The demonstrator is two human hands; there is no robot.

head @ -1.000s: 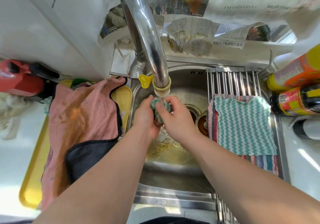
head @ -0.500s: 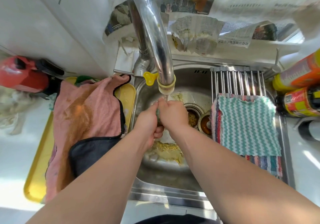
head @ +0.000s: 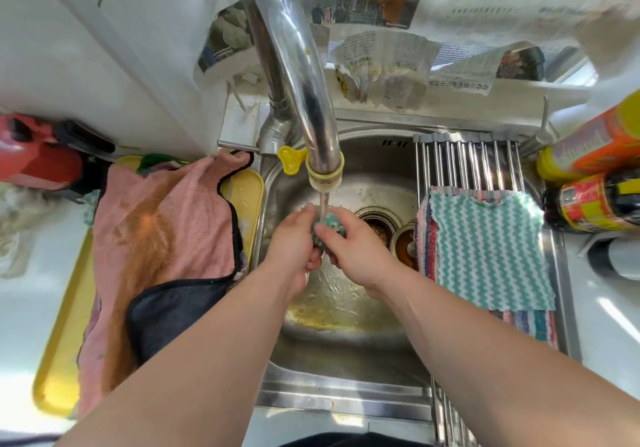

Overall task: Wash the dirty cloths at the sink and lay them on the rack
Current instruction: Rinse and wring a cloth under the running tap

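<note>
A bunched green-and-white cloth [head: 331, 224] sits squeezed between my left hand [head: 294, 249] and my right hand [head: 358, 251], over the steel sink [head: 346, 342]. Water runs from the tap [head: 304, 76] straight onto the cloth. On the metal rack [head: 467, 162] across the sink's right side lie a green zigzag cloth [head: 485, 252] and, under it, a striped cloth [head: 530, 325]. A pink cloth with an orange-brown stain [head: 156, 238] and a dark grey cloth [head: 173, 315] lie on the yellow tray [head: 59, 360] to the left.
Yellowish dirty water pools in the sink bottom near the drain [head: 377, 225]. Orange and yellow bottles [head: 595, 176] stand at the right edge. A red object [head: 34, 155] sits at the far left. Newspaper [head: 381, 62] lines the wall behind the tap.
My hands have shifted from tightly pressed together to slightly apart, so the green cloth shows between them again under the running water.
</note>
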